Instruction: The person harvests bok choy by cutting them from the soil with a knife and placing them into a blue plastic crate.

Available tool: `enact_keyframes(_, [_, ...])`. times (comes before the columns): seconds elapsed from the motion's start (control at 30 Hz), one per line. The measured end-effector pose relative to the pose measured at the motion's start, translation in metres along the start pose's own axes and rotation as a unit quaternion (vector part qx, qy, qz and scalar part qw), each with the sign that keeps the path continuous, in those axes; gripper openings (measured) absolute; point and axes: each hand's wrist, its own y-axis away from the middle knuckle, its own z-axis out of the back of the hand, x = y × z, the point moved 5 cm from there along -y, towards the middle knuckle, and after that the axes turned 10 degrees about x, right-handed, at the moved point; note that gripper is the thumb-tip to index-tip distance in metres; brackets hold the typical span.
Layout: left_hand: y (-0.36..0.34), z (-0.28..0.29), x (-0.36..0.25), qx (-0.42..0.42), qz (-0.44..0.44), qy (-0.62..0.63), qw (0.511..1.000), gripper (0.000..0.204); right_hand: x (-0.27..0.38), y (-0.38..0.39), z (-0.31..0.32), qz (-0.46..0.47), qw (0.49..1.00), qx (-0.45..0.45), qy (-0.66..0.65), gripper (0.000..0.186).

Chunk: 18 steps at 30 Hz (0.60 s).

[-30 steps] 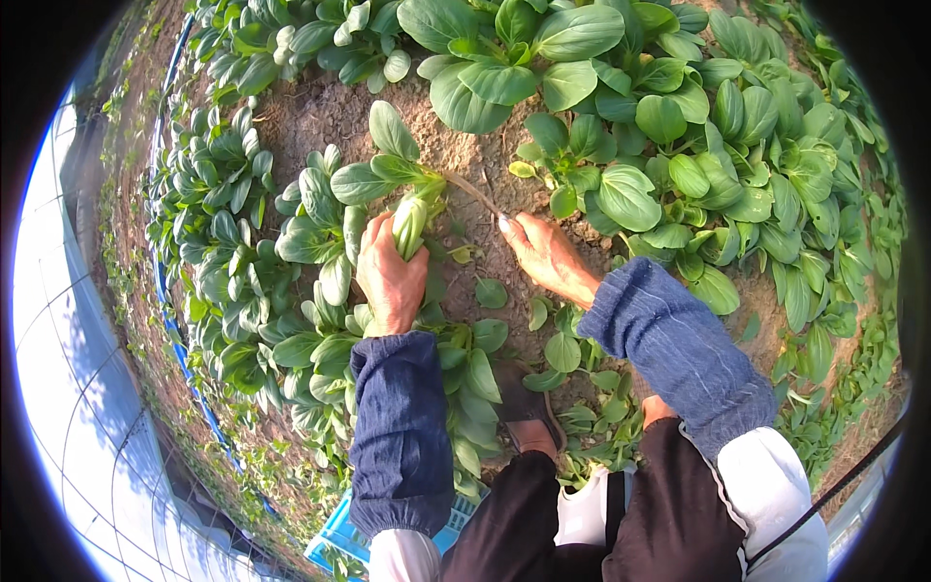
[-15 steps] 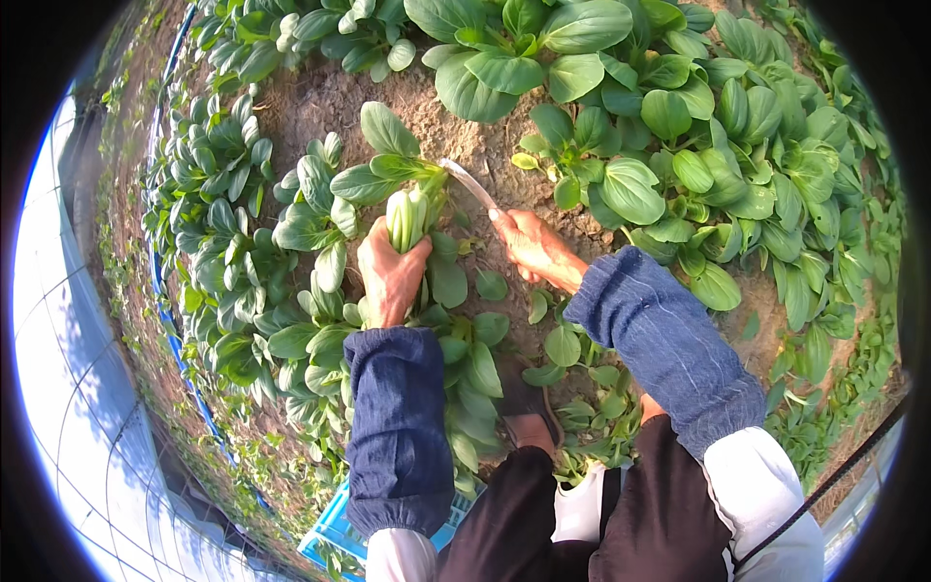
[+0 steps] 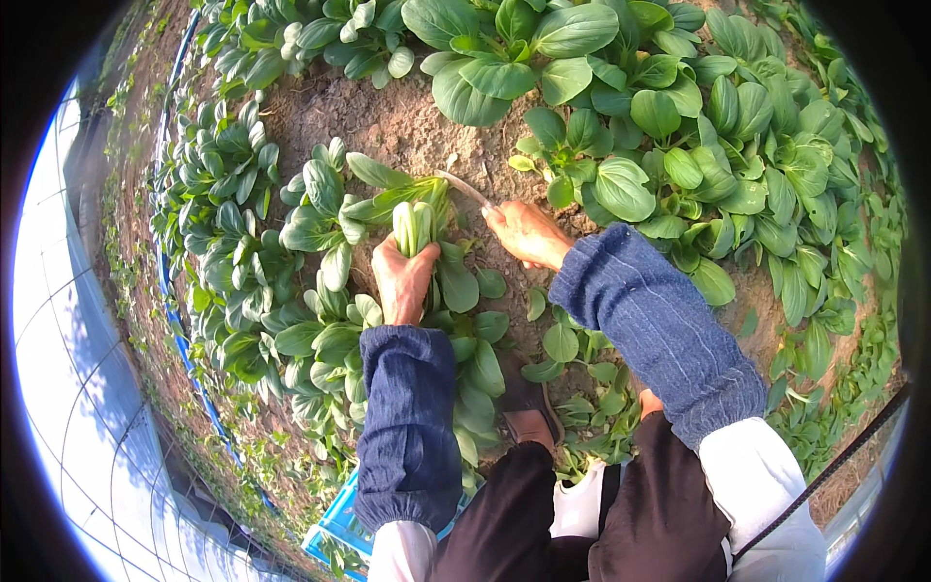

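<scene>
Leafy green plants (image 3: pixel 626 189), broad-leaved and low, occupy most of the right and upper frame and form a second mass left of centre. Bare brown soil (image 3: pixel 339 112) shows between the two masses, widest in the upper middle. White sheeting (image 3: pixel 78 388), crossed by thin dark lines, curves along the left rim. Dark trousers (image 3: pixel 504 514) rise from the lower edge, a pale cloth between the legs. Dark-blue sleeve covers (image 3: pixel 412 417) wrap both forearms, with white sleeves at their lower ends. A light-blue crate (image 3: pixel 335 524) lies partly hidden at the bottom, left of the trousers. Just left of and above the frame's centre is the held bunch (image 3: pixel 414 225), its pale stem ends uppermost and its leaves spreading below. The left hand (image 3: pixel 402 276) is clasped around these stems. The right hand (image 3: pixel 526 235), right of centre, is curled around the largely hidden handle of a slim curved blade (image 3: pixel 468 189). This blade points to the upper left, its tip near the base of a neighbouring plant (image 3: pixel 388 199); whether they touch cannot be told.
</scene>
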Motion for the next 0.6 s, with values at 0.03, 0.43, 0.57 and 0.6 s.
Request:
enact_keyframes(0.03, [0.004, -0.003, 0.002, 0.003, 0.009, 0.042, 0.999, 0.026, -0.004, 0.001, -0.002, 0.025, 1.000, -0.004, 0.001, 0.047])
enact_keyframes(0.43, [0.051, 0.017, -0.009, -0.011, -0.006, 0.284, 0.959, 0.025, -0.027, 0.045, 0.003, 0.087, 0.956, 0.010, -0.280, 0.039])
enact_keyframes(0.57, [0.080, 0.016, -0.030, 0.031, 0.003, 0.403, 0.915, 0.032, -0.015, 0.062, 0.017, 0.184, 0.917, -0.028, -0.352, 0.032])
enact_keyframes(0.6, [0.089, 0.017, -0.031, 0.033, 0.013, 0.437, 0.899, 0.032, -0.003, 0.071, 0.019, 0.209, 0.905, -0.040, -0.369, 0.032])
